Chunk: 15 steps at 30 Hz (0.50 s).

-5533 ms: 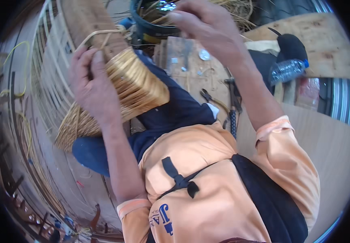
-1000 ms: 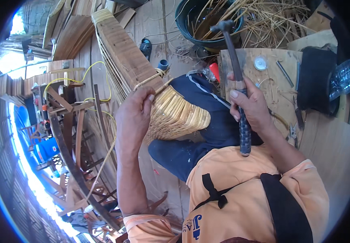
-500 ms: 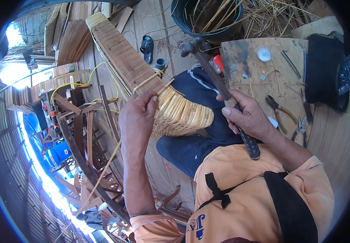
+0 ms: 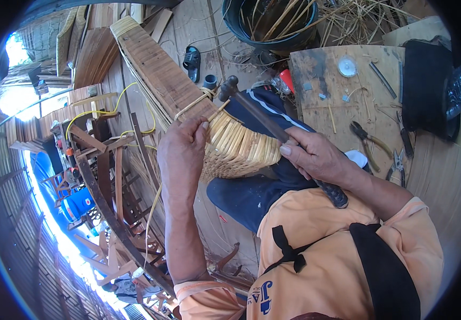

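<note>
A long curved wooden panel [image 4: 158,69] slants from the upper left down to my lap. Woven rattan [image 4: 238,146] wraps its near end, resting by my thigh. Closed in a pinch, my left hand [image 4: 183,146] holds a thin rattan strip [image 4: 219,110] at the border of weave and bare wood. My right hand [image 4: 318,154] grips a hammer [image 4: 262,116] round its shaft. The hammer's dark head [image 4: 229,88] is just above the strip and apart from it. The dark handle end [image 4: 333,193] sticks out below my right hand.
On the right, a wooden board [image 4: 342,122] bears a small white dish [image 4: 347,66] and scraps. Pliers [image 4: 369,144] and cutters [image 4: 398,166] lie beside it. A dark tub [image 4: 241,32] with rattan strips stands at the top. Wooden frames [image 4: 110,186] crowd the left, near a sandal [image 4: 191,63].
The hammer has swung down and to the left, its head coming closer to the strip. My right hand moved slightly left and down; my left hand stays nearly in place.
</note>
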Available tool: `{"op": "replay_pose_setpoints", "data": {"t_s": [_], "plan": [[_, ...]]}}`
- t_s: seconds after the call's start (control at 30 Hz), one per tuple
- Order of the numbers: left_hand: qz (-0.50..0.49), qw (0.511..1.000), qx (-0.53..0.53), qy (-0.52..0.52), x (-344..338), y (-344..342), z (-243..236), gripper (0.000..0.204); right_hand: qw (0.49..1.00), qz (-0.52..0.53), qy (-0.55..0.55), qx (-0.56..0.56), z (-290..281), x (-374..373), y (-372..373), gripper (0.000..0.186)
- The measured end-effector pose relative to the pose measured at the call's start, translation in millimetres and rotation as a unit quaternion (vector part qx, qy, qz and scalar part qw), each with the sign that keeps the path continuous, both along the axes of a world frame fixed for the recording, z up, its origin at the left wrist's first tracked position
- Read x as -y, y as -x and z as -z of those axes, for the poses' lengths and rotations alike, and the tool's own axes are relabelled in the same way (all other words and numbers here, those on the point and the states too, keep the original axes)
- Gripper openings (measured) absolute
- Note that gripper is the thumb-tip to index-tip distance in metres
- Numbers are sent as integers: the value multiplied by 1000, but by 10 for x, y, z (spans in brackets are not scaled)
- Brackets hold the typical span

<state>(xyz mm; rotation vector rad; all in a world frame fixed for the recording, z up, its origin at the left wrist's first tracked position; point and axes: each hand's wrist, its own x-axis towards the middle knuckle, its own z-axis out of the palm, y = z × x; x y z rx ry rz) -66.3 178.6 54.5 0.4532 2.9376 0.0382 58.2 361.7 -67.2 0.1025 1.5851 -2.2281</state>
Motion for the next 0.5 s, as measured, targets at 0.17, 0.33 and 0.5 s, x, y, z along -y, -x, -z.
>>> {"op": "replay_pose_setpoints", "data": {"t_s": [0.17, 0.33, 0.5], "plan": [[3, 1000, -2, 8, -2, 5, 4, 20, 1000, -9, -18, 18, -60, 11, 7, 30], [-8, 1000, 2, 14, -40, -7, 1, 20, 999, -6, -23, 26, -72, -1, 39, 30], [-3, 1000, 2, 20, -46, -10, 13, 20, 999, -5, -50, 17, -65, -16, 39, 31]]}}
